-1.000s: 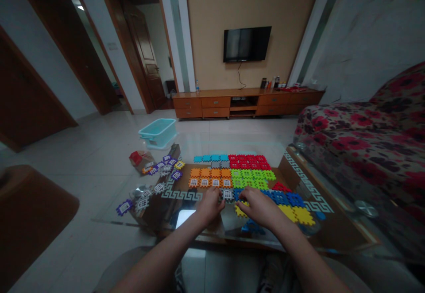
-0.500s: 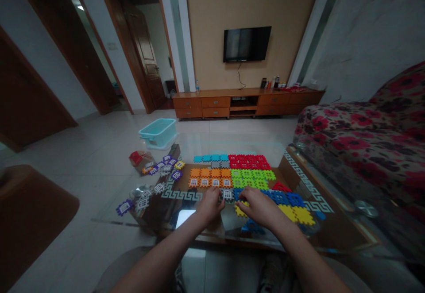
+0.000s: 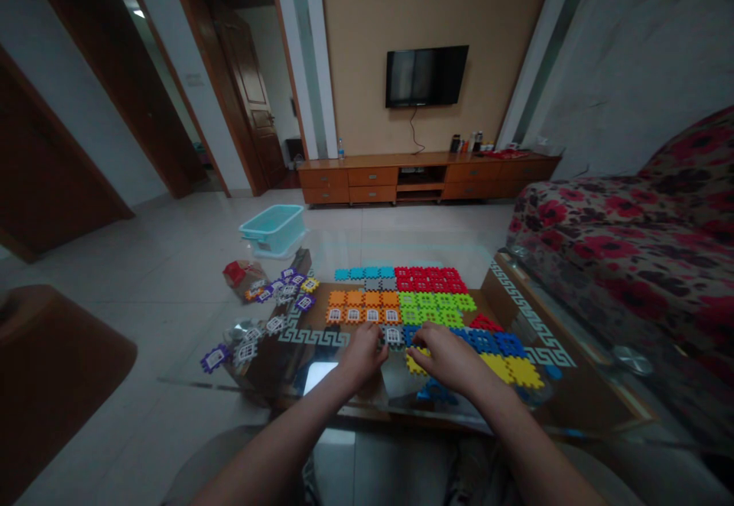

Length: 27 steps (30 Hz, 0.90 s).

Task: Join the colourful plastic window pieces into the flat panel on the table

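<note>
My left hand (image 3: 365, 351) is closed at the left edge of a grey interlocking tile (image 3: 393, 335) with a white window. To the right, my right hand (image 3: 440, 347) has its bent fingers on a blue tile (image 3: 410, 335) that adjoins the grey one. The palm side of both hands is hidden. Just beyond them lie joined orange tiles (image 3: 362, 299), some with windows, and green tiles (image 3: 434, 306). A row of yellow tiles (image 3: 523, 371) runs under and beside my right hand, and more blue tiles (image 3: 508, 343) extend rightward.
Red tiles (image 3: 431, 279) and light blue tiles (image 3: 365, 273) lie at the far side of the glass table (image 3: 189, 364). Loose purple tiles (image 3: 214, 358) and grey ones are at left. A turquoise bin (image 3: 274, 231) is beyond the table; a floral sofa (image 3: 625, 215) stands right.
</note>
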Each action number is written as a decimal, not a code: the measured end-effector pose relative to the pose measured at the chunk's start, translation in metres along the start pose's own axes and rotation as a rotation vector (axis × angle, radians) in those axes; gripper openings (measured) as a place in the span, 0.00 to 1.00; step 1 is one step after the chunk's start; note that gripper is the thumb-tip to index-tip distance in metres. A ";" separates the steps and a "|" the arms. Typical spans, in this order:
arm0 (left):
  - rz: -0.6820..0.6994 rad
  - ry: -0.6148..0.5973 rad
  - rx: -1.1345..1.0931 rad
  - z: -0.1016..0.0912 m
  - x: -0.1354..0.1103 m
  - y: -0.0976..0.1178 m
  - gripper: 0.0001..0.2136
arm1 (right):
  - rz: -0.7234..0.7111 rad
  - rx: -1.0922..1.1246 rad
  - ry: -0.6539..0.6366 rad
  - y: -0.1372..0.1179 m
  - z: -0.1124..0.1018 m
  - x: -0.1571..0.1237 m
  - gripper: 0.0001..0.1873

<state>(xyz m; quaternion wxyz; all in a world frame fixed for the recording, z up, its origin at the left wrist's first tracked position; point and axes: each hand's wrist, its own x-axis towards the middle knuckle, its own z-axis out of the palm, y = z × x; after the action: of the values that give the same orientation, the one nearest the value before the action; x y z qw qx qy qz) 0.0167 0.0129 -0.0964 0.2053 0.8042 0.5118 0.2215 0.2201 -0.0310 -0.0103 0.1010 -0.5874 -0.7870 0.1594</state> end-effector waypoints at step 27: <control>-0.010 0.001 0.002 0.000 -0.001 0.000 0.04 | -0.011 -0.018 -0.013 0.000 0.000 0.001 0.11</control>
<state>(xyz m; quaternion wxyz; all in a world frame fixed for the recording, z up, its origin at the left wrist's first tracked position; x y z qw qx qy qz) 0.0166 0.0118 -0.0969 0.2054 0.8018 0.5160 0.2205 0.2199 -0.0302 -0.0102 0.0915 -0.5830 -0.7922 0.1557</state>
